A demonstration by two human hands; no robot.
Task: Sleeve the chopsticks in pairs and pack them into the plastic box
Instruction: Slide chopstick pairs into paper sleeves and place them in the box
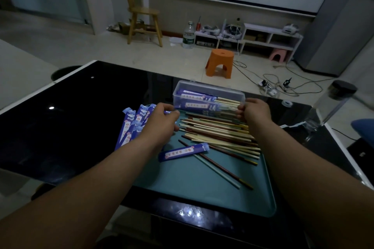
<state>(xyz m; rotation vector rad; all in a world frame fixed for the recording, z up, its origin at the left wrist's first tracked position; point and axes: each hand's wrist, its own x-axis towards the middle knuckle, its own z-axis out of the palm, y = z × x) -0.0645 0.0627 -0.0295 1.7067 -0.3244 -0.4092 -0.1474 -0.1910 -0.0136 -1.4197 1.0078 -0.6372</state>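
a: what's furthest left?
b: a heap of empty purple sleeves (131, 125) on the dark worktop (70, 117), beside the teal tray (202, 192).
a: and the left hand?
b: the left hand (162, 121) is just right of that heap, its grip curled and pinching the purple end of a sleeved pair (199, 105).
a: where is that pair?
b: along the near wall of the clear plastic box (182, 88), which stands at the tray's far edge with other sleeved pairs inside. i cannot tell whether it is already in the box or only against the wall.
a: and nearer the person?
b: loose chopsticks (218, 131), pale and dark, are piled on the tray. one more sleeve (183, 151) lies across a teal stick and a brown one.
a: the right side?
b: the right hand (256, 111) has its grip curled round the bare stick ends at the box's right end. further right a clear jar (334, 105) with a dark lid stands on the worktop.
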